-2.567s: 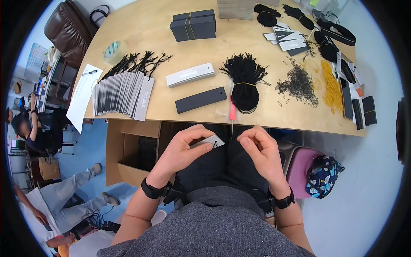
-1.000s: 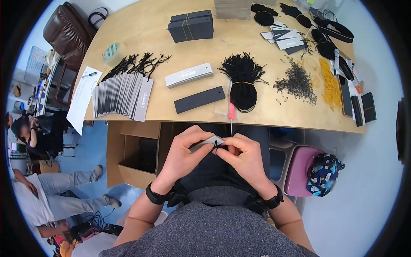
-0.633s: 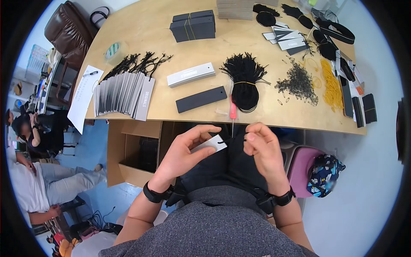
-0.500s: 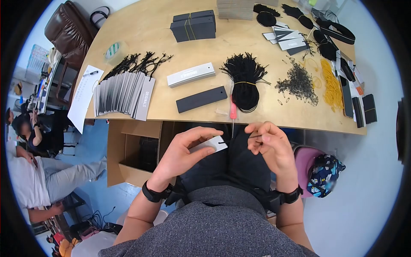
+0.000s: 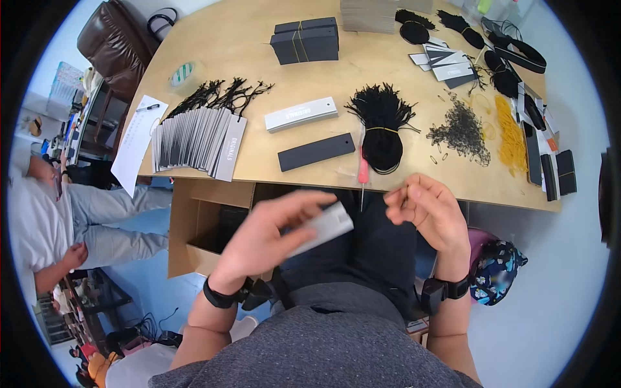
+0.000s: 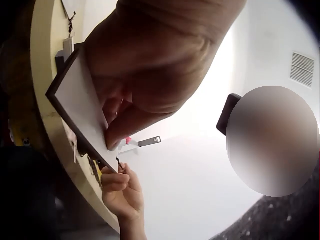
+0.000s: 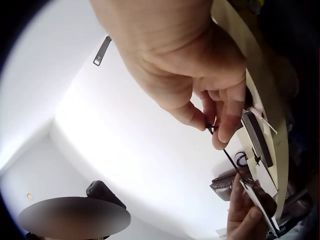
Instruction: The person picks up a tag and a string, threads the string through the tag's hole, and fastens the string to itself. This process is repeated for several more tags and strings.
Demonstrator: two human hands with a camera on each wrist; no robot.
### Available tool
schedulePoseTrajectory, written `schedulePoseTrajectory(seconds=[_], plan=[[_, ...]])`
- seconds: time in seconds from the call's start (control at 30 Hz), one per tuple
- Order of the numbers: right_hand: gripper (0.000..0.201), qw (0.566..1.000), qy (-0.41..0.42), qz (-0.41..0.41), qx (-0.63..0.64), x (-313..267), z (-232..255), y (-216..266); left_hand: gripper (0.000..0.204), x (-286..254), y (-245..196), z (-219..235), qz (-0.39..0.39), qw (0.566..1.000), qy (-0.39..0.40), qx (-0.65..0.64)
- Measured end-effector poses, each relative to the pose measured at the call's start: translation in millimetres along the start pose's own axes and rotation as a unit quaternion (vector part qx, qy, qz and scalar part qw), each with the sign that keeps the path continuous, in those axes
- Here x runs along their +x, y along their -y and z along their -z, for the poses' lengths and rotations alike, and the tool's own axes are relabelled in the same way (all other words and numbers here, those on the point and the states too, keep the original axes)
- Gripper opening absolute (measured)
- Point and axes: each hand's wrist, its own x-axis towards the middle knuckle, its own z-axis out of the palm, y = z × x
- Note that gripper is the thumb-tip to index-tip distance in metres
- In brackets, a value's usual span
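My left hand (image 5: 259, 236) holds a pale hang tag (image 5: 330, 227) between thumb and fingers, above my lap. Close up, the tag (image 6: 80, 100) shows a white face and a dark edge. To its right, my right hand (image 5: 432, 216) pinches the end of a thin black string (image 7: 230, 158). That string runs taut from the fingertips to the tag's end in the right wrist view. On the table, a white tag stack (image 5: 301, 115) and a dark tag stack (image 5: 316, 152) lie beside a banded bundle of black strings (image 5: 383, 145).
Strung tags (image 5: 197, 142) stand in a row at left. A red-handled awl (image 5: 363, 172) points over the table's front edge. Safety pins (image 5: 460, 134) and yellow rubber bands (image 5: 511, 139) lie at right. An open cardboard box (image 5: 184, 223) stands below; a person (image 5: 52, 226) is at far left.
My hands met at the tag a second ago; since then my right hand has drawn away to the right with the string. The tag in my left hand has tilted.
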Motion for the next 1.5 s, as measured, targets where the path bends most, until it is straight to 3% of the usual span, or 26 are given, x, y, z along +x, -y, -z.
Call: schedulePoseTrajectory(seconds=[0.03,0.07,0.1,0.2,0.27,0.33,0.4,0.43,0.5,0.53,0.6,0.63,0.7,0.73,0.8,0.87,0.9,0.97,1.0,1.13,1.23,1.5], plan=[[0.025,1.000,0.001,0.000,0.001,4,-9,2,0.043,3,-4,8,0.050,0.997,-0.034,-0.054],[0.034,0.998,-0.011,0.059,0.006,9,-25,4,0.042,11,-9,13,0.016,0.987,-0.091,-0.135],[0.048,0.993,-0.023,0.118,0.011,12,-35,5,0.041,22,-5,21,-0.010,0.979,-0.169,-0.109],[0.062,0.987,0.027,0.144,-0.067,14,-36,0,0.040,59,2,69,-0.097,0.949,-0.300,-0.016],[0.056,0.988,0.013,0.129,-0.081,8,-41,-5,0.041,75,10,97,-0.108,0.926,-0.360,0.027],[0.051,0.985,0.012,0.067,-0.160,2,-39,-10,0.040,75,22,116,-0.072,0.894,-0.398,0.193],[0.041,0.978,-0.035,0.084,-0.186,1,-40,-15,0.040,70,40,117,-0.053,0.879,-0.393,0.265],[0.037,0.944,-0.075,0.132,-0.294,3,-33,-21,0.040,67,51,115,-0.031,0.858,-0.388,0.335],[0.022,0.830,-0.174,0.222,-0.481,6,-31,-24,0.039,64,84,109,-0.043,0.842,-0.390,0.370],[0.022,0.829,-0.175,0.220,-0.483,7,-29,-25,0.038,64,94,103,-0.055,0.823,-0.397,0.404],[0.019,0.729,-0.239,0.236,-0.597,13,-22,-31,0.041,63,108,94,-0.052,0.805,-0.388,0.446],[0.019,0.729,-0.235,0.234,-0.599,16,-21,-32,0.042,63,106,86,-0.046,0.775,-0.415,0.474],[0.016,0.644,-0.240,0.289,-0.666,25,-22,-34,0.045,63,96,71,-0.022,0.718,-0.458,0.523],[0.016,0.643,-0.241,0.289,-0.667,29,-23,-34,0.045,60,86,62,-0.023,0.719,-0.459,0.522],[0.018,0.584,-0.239,0.336,-0.700,37,-24,-33,0.042,52,65,41,-0.115,0.754,-0.464,0.451],[0.018,0.573,-0.250,0.339,-0.703,42,-27,-31,0.037,47,57,18,-0.178,0.839,-0.391,0.334],[0.018,0.564,-0.258,0.345,-0.704,44,-29,-30,0.033,44,46,5,-0.171,0.873,-0.356,0.285],[0.018,0.548,-0.255,0.337,-0.722,46,-25,-28,0.029,41,34,-15,-0.182,0.910,-0.306,0.213],[0.018,0.529,-0.255,0.328,-0.740,45,-24,-27,0.028,41,32,-22,-0.185,0.920,-0.290,0.185],[0.018,0.525,-0.246,0.320,-0.749,41,-22,-26,0.028,44,31,-42,-0.217,0.939,-0.236,0.128],[0.018,0.538,-0.253,0.333,-0.732,42,-20,-29,0.027,47,29,-51,-0.174,0.968,-0.175,0.042],[0.016,0.534,-0.239,0.344,-0.735,39,-17,-27,0.026,46,36,-55,-0.171,0.971,-0.160,0.047]])
